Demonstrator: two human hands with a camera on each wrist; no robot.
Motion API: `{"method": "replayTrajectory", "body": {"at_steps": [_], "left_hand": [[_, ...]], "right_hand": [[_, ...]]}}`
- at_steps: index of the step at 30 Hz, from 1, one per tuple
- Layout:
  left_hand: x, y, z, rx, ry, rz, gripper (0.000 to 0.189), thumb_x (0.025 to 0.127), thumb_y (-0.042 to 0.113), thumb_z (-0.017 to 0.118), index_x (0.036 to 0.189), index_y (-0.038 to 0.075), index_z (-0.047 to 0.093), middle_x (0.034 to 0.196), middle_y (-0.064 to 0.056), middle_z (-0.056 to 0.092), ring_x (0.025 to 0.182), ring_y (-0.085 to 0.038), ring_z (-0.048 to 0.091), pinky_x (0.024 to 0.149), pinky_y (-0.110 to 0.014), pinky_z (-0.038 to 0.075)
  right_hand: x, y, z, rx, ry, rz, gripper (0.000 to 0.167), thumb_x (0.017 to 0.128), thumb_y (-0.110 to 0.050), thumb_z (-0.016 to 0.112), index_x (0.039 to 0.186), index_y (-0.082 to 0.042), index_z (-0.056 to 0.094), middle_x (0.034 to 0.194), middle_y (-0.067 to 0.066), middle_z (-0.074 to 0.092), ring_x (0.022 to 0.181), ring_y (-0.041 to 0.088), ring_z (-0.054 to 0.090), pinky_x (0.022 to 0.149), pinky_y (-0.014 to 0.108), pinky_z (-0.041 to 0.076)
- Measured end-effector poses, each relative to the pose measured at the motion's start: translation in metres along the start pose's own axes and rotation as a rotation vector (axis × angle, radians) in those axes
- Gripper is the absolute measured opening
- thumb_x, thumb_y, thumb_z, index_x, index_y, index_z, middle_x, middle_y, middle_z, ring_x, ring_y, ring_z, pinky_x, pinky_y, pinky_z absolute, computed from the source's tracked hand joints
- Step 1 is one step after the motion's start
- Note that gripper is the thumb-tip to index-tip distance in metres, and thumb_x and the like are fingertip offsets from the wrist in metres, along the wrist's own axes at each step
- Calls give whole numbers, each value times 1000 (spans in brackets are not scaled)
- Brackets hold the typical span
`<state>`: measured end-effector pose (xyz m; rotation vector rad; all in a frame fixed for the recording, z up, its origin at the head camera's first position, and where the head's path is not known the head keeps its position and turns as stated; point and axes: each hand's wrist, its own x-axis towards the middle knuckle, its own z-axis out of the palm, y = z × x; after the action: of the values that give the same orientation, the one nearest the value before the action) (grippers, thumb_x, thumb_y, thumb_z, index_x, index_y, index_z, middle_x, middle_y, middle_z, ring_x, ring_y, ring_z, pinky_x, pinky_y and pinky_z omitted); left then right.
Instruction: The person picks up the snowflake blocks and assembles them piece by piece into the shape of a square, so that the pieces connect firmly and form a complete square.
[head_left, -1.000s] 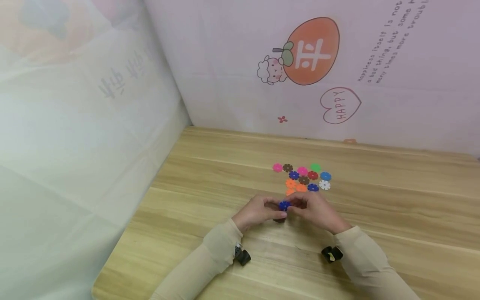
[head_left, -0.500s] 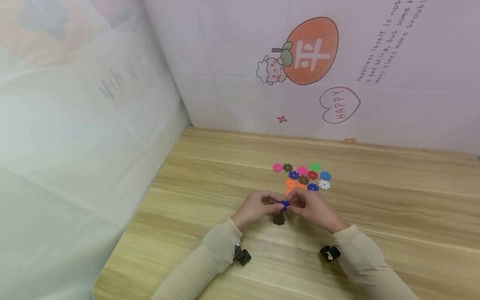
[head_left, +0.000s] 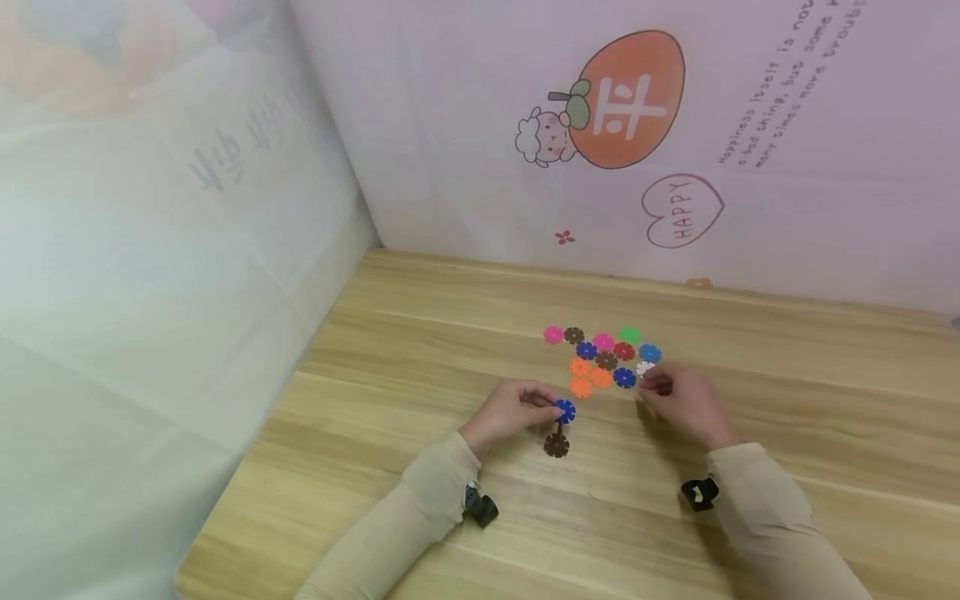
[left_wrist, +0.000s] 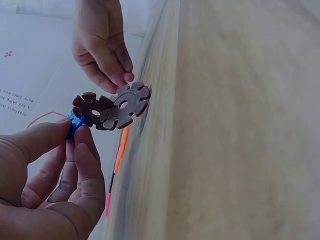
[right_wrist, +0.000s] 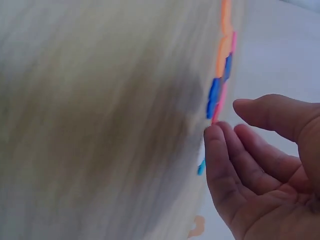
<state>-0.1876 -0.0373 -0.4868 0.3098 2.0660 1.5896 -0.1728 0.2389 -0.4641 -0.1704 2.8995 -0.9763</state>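
In the head view my left hand (head_left: 513, 412) pinches a blue notched disc (head_left: 566, 411) between thumb and fingertips. Slotted to it is a brown notched disc (head_left: 557, 446), hanging below; the left wrist view shows two joined brown discs (left_wrist: 91, 111) beyond the blue one (left_wrist: 75, 123). Over at the right side of the loose pieces, my right hand (head_left: 690, 404) reaches to the white notched disc (head_left: 644, 368), which its fingertips partly cover. A gap separates that thumb from the fingers (right_wrist: 218, 165) in the right wrist view, with nothing held between them.
Several loose notched discs lie flat on the wooden table (head_left: 420, 333) ahead of the hands, among them a dark blue disc (head_left: 625, 378), an orange disc (head_left: 581, 387), a green disc (head_left: 630, 334) and a light blue disc (head_left: 650, 353). A printed cloth (head_left: 480, 192) hangs behind.
My right hand has left the blue disc and moved right and away from me to the white disc. The left hand keeps the blue and brown pieces in nearly the same place.
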Motion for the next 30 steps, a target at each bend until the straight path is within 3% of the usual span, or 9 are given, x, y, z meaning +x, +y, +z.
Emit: {"method": "replayTrajectory", "body": {"at_steps": [14,19,25,30], "left_hand": [[2,0,0,-36,0,-37,20,89,14,73,107,8,72,92,-2,73,79,-10,68,72,-23,59],[3,0,1,-31,-11,-33,20,89,14,73,108,9,72,94,-2,73,82,-11,68,74,-24,59],[3,1,0,-12,-12,-38,19,90,14,72,108,9,73,95,-2,73,84,-11,68,74,-23,59],[2,1,1,-12,-13,-50,18,89,14,72,107,9,73,94,-1,73,84,-11,69,73,-23,59]], "right_hand": [[22,-5,11,-100,-9,34,38,89,-18,73,115,9,64,103,24,70,92,35,67,80,49,58],[26,-8,12,-120,-24,21,37,89,-13,73,116,9,64,103,24,69,91,34,66,80,49,58],[25,-4,13,-77,-24,-31,24,88,-9,73,109,2,69,101,20,70,92,33,66,81,50,58],[19,-5,16,23,-27,-75,18,91,-9,70,109,-5,70,105,17,71,97,34,67,83,49,58]]}}
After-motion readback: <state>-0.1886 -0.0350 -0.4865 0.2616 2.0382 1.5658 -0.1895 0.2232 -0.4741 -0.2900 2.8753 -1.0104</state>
